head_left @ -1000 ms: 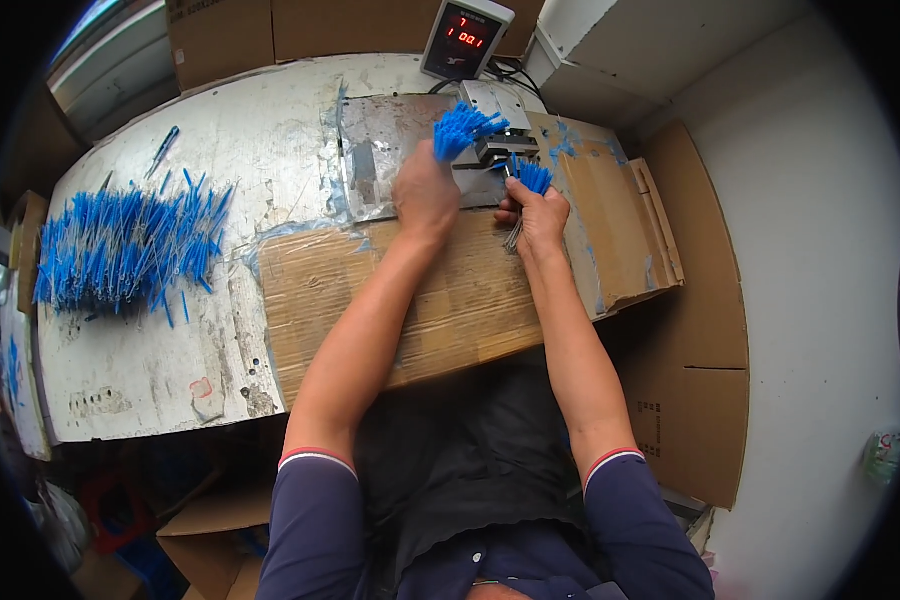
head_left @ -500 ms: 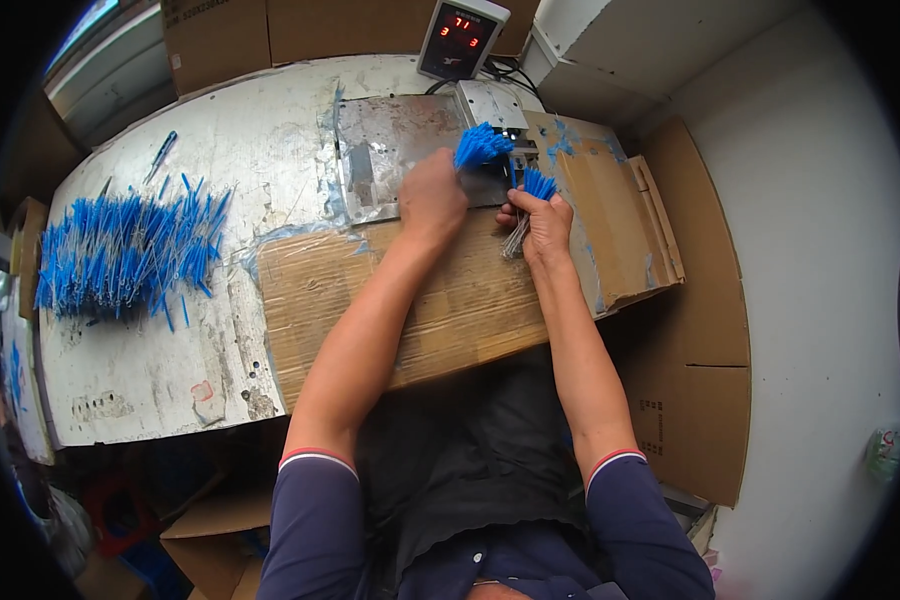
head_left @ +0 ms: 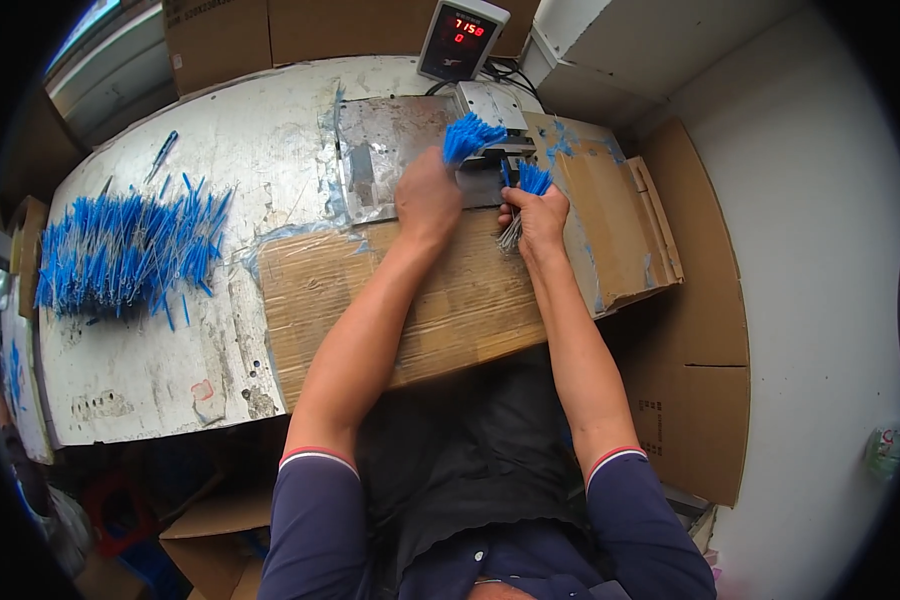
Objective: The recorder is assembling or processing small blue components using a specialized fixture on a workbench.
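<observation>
My left hand (head_left: 430,200) is closed round a thick bunch of thin blue-ended pieces (head_left: 472,138); their blue ends fan out above the fist. Close by on the right, my right hand (head_left: 542,214) grips a smaller bunch of thin wire pieces with blue ends (head_left: 535,179). Their bare wire stems hang below the palm, and a single blue piece stands up at its fingertips. Just beyond both hands is a small metal machine (head_left: 492,105) on a steel plate (head_left: 385,135). The left fingers are partly hidden and slightly blurred.
A big pile of blue-ended wire pieces (head_left: 125,250) lies on the worn white table (head_left: 170,370) at left, with a pen-like tool (head_left: 162,155) behind it. A display with red digits (head_left: 462,38) stands at the back. Cardboard (head_left: 400,310) covers the near edge.
My left hand and its bunch have moved slightly left, away from the machine. My right hand has shifted a little left too. The red digits on the display have changed.
</observation>
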Motion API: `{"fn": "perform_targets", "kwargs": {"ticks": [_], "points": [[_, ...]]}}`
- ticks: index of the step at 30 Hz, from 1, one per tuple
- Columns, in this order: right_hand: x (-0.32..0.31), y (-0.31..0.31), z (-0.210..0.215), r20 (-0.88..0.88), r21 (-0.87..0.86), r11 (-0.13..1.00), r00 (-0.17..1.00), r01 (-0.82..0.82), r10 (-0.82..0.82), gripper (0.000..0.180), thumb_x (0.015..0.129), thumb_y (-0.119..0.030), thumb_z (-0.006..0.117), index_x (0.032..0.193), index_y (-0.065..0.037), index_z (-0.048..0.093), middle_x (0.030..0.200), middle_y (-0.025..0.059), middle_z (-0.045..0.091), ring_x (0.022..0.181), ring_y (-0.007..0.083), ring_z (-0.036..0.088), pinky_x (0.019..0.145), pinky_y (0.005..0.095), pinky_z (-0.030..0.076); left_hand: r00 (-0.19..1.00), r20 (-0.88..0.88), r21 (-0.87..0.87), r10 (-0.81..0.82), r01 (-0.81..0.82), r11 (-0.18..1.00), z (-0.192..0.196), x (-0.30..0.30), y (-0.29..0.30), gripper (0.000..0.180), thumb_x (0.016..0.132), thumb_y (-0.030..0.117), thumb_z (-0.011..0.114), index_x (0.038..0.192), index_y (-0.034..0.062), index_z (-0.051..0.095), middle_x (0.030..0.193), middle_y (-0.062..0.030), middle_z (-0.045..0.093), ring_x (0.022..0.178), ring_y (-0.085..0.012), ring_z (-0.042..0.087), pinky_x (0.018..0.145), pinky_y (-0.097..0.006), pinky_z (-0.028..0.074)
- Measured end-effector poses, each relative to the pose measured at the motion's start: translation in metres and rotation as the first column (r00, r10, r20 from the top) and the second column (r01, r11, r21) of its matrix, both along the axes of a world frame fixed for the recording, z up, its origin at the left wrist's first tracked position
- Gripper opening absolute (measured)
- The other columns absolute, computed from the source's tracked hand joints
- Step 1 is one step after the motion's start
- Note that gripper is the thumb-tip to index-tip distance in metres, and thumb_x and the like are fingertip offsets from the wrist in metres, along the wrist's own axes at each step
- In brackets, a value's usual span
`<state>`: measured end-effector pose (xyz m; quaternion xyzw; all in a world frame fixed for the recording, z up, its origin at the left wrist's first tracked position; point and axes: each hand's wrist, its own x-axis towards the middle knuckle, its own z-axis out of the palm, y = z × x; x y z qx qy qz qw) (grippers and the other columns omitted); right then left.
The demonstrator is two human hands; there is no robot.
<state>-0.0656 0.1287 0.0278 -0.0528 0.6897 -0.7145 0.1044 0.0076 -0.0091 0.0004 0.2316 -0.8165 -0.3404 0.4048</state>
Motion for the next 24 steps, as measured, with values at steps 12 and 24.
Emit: {"fn": "perform_targets", "kwargs": {"ticks": [12,24], "points": [[-0.008,-0.015,0.002,-0.032,0.155,0.986,0.998,0.057,-0.053,0.02,0.078,0.009,0.071,0.091,-0.002,0.059,0.073,0.0064,0.064,0.05,0.0147,0.061,0.038,0.0282,0.05,0.991,-0.135,0.17,0.014,0.009,0.985,-0.005,-0.006,-0.005,0.018,0.098,0.021,0.054,0.096,0.0048,0.062,0.087,-0.0224,0.067,0.087,-0.0457,0.064,0.074,-0.055,0.048],[-0.001,-0.012,0.003,-0.148,-0.24,0.968,0.983,0.075,-0.113,0.008,0.09,-0.005,0.07,0.093,-0.001,0.064,0.078,0.0066,0.066,0.057,0.0135,0.063,0.046,0.0301,0.058,0.997,0.035,-0.004,-0.071,0.071,0.997,0.0,0.0,-0.002,0.011,0.092,0.013,0.057,0.092,0.0042,0.063,0.09,-0.0218,0.066,0.088,-0.0441,0.063,0.079,-0.055,0.047]]}}
